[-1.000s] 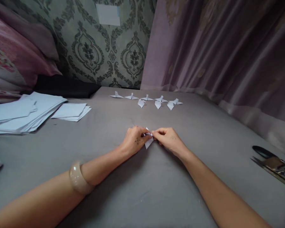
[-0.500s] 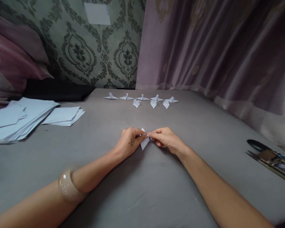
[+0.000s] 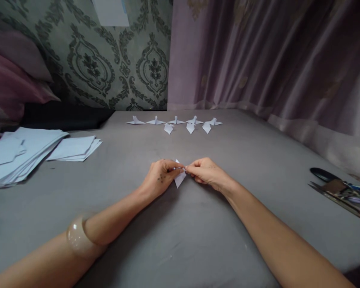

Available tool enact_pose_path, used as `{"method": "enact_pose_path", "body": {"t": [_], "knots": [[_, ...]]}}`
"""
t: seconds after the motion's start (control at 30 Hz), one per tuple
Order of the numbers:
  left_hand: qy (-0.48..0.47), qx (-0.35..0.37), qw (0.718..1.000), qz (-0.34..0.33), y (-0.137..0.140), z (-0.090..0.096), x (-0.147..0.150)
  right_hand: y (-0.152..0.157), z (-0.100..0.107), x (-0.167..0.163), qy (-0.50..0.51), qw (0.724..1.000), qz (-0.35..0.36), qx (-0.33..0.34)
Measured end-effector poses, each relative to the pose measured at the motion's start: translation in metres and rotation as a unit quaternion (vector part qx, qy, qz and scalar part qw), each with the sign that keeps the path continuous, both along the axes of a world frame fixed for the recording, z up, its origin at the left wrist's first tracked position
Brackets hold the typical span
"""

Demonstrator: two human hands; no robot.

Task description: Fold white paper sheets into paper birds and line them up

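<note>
A small folded piece of white paper (image 3: pixel 179 180) is pinched between both hands just above the grey surface, one point aimed toward me and another poking up behind the fingers. My left hand (image 3: pixel 162 176), with a bangle on its forearm, grips the paper's middle between thumb and fingers. At the paper's right edge, my right hand (image 3: pixel 207 174) pinches with thumb and index finger. The fingertips nearly meet and hide the folds there. Farther back, several folded paper cranes (image 3: pixel 176 120) stand in a row, with smaller folded paper pieces (image 3: pixel 191 128) in front of them.
On the left lie a stack of large white sheets (image 3: pixel 45 140) and a pile of smaller paper pieces (image 3: pixel 73 148). Scissors and other tools (image 3: pixel 339 196) rest at the right edge. A patterned wall (image 3: pixel 120 68) and a pinkish curtain (image 3: pixel 216 60) bound the back and right side.
The view has shifted slightly, so the scene sits a little more to the left. Both hands keep their pinch on the paper; the right fingertips are slightly closer to the left ones.
</note>
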State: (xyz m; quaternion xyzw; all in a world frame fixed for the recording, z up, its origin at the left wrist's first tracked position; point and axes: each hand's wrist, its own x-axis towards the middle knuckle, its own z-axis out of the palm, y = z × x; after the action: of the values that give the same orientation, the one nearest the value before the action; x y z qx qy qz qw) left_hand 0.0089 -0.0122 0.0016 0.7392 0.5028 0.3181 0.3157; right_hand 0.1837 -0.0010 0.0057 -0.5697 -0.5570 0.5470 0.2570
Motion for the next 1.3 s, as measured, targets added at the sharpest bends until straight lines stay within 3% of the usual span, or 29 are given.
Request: {"method": "enact_pose_path", "body": {"t": [0.27, 0.53, 0.73, 0.87, 0.97, 1.1, 1.3], "knots": [[-0.032, 0.006, 0.999, 0.003, -0.001, -0.002, 0.001, -0.001, -0.001, 0.0, -0.002, 1.0, -0.001, 0.001], [-0.094, -0.084, 0.992, 0.026, -0.002, 0.002, 0.004, -0.007, 0.001, 0.004, -0.018, 1.0, 0.005, 0.023], [-0.101, -0.13, 0.986, 0.038, -0.003, 0.005, 0.005, -0.019, 0.008, 0.005, -0.098, 0.987, 0.022, 0.123], [-0.096, -0.119, 0.987, 0.038, -0.003, 0.005, 0.005, -0.026, 0.009, 0.002, -0.175, 0.946, 0.023, 0.273], [-0.083, -0.109, 0.99, 0.036, -0.003, 0.005, 0.004, -0.027, 0.005, 0.001, -0.208, 0.916, 0.04, 0.34], [-0.064, -0.102, 0.992, 0.032, -0.003, 0.004, 0.004, -0.026, 0.0, 0.002, -0.237, 0.898, 0.052, 0.367], [-0.035, -0.053, 0.998, 0.017, -0.001, -0.001, 0.002, -0.024, 0.001, 0.002, -0.244, 0.896, 0.063, 0.366]]}}
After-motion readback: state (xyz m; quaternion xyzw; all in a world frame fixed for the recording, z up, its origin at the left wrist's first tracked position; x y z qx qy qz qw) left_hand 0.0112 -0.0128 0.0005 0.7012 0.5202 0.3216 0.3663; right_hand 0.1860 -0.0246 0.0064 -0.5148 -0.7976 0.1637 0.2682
